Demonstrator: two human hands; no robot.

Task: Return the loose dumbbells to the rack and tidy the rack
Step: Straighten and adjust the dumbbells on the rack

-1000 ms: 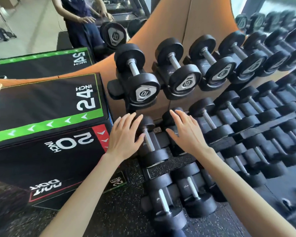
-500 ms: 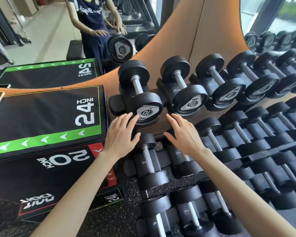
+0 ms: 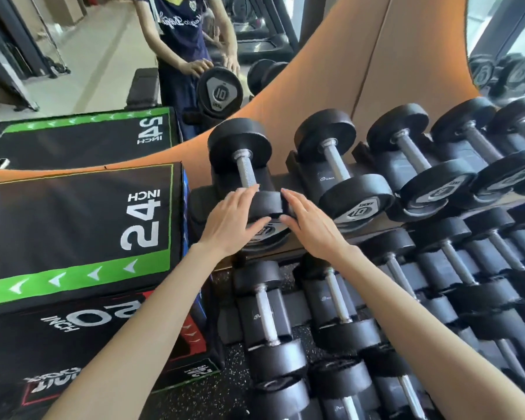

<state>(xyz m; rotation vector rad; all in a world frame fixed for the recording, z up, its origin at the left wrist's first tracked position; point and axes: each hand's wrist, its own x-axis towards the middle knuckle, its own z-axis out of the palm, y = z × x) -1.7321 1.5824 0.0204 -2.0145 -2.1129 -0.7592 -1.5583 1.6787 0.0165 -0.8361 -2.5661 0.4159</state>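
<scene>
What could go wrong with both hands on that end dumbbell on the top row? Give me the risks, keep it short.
1. Both the left hand and the right hand sit on the near head of the end dumbbell, not on its handle. Pulled out this way, it might slip and drop onto the lower-row dumbbells.
2. The right hand's fingers lie between that head and the neighbouring dumbbell. A sideways shift could pinch them.

At mid-left the padded box (image 3: 73, 225) stands just beside the end dumbbell (image 3: 240, 144), leaving a narrow gap. Right of it a slot lies open before the next dumbbell (image 3: 335, 165); the orange wall (image 3: 315, 86) rises behind.
</scene>
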